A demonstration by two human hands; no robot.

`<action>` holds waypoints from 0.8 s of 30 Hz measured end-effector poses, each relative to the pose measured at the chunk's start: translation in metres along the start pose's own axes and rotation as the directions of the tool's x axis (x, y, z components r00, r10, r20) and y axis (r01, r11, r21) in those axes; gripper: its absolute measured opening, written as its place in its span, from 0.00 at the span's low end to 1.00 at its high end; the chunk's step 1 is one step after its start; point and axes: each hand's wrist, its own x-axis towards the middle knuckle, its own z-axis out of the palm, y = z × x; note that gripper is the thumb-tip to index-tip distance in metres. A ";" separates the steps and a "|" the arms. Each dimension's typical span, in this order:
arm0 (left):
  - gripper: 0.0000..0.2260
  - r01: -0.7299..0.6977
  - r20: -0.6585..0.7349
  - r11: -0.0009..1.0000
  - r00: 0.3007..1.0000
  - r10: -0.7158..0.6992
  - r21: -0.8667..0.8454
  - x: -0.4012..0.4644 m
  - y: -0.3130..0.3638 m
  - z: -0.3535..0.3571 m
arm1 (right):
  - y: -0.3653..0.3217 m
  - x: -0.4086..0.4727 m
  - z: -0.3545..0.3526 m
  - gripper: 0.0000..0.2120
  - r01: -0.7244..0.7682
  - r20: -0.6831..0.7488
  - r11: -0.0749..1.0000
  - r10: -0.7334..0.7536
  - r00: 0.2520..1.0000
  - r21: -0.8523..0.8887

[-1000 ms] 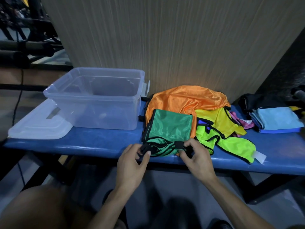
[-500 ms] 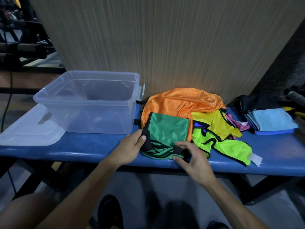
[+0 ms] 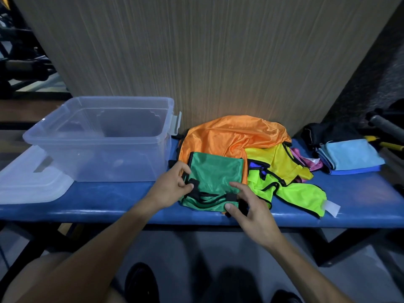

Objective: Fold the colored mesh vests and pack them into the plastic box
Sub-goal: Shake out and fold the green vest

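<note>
A folded green mesh vest (image 3: pixel 216 174) with black trim lies on the blue bench (image 3: pixel 349 193), in front of a pile of vests. My left hand (image 3: pixel 172 184) pinches the vest's black-trimmed left edge. My right hand (image 3: pixel 247 204) grips the black trim at its front right corner, thumb underneath. Behind it sit an orange vest (image 3: pixel 231 136), a yellow vest (image 3: pixel 275 162) and a lime vest (image 3: pixel 299 193). The clear plastic box (image 3: pixel 98 138) stands to the left with nothing inside.
The box's lid (image 3: pixel 28 184) lies flat at the far left of the bench. A pink cloth (image 3: pixel 306 160), folded light-blue towels (image 3: pixel 349 158) and a black cloth (image 3: pixel 328 130) sit at the right. A wood-grain wall (image 3: pixel 196 51) rises right behind the bench.
My left hand has moved from the vest's front edge up to its left side. The right hand has stayed at the front right corner. The view has shifted slightly.
</note>
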 end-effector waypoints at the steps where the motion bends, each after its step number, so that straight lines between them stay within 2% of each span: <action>1: 0.09 -0.004 -0.032 1.000 0.999 0.003 -0.022 -0.001 0.002 0.002 | -0.001 0.000 0.001 0.26 0.002 -0.009 1.000 -0.002 1.000 -0.007; 4: 0.05 -0.040 -0.087 0.999 0.995 0.038 -0.026 -0.006 -0.001 0.008 | -0.004 0.003 0.003 0.27 -0.003 -0.040 1.000 0.004 0.999 0.003; 6: 0.13 -0.030 -0.073 0.998 0.997 0.026 -0.062 -0.010 -0.005 0.007 | -0.006 0.005 0.005 0.27 -0.014 -0.058 0.999 0.016 0.998 0.043; 8: 0.20 -0.017 0.025 0.996 1.000 0.019 -0.082 -0.017 -0.009 0.002 | -0.007 0.006 0.006 0.26 -0.004 -0.089 0.997 0.011 0.996 0.081; 10: 0.27 -0.053 0.125 0.998 0.991 0.048 0.032 -0.025 -0.014 0.000 | -0.008 0.008 0.008 0.24 -0.023 -0.111 0.992 0.037 0.993 0.121; 11: 0.30 -0.081 0.132 0.992 0.989 0.068 0.099 -0.028 -0.017 0.002 | -0.009 0.009 0.008 0.23 -0.037 -0.119 0.989 0.054 0.991 0.140; 13: 0.30 -0.109 0.056 0.984 0.993 0.102 0.143 -0.028 -0.021 0.008 | -0.010 0.009 0.009 0.21 -0.056 -0.143 0.985 0.080 0.987 0.165; 15: 0.29 -0.072 -0.016 0.993 0.997 0.074 0.098 -0.027 -0.019 0.011 | -0.010 0.011 0.009 0.18 -0.068 -0.181 0.977 0.106 0.978 0.204; 19: 0.28 -0.051 0.008 0.996 0.999 0.051 0.070 -0.026 -0.016 0.010 | -0.010 0.017 0.000 0.08 -0.101 -0.191 0.948 0.164 0.968 0.302; 24: 0.26 -0.082 -0.081 0.997 0.993 0.083 0.011 -0.030 -0.014 0.015 | -0.011 0.016 -0.010 0.08 -0.100 -0.154 0.949 0.152 0.976 0.300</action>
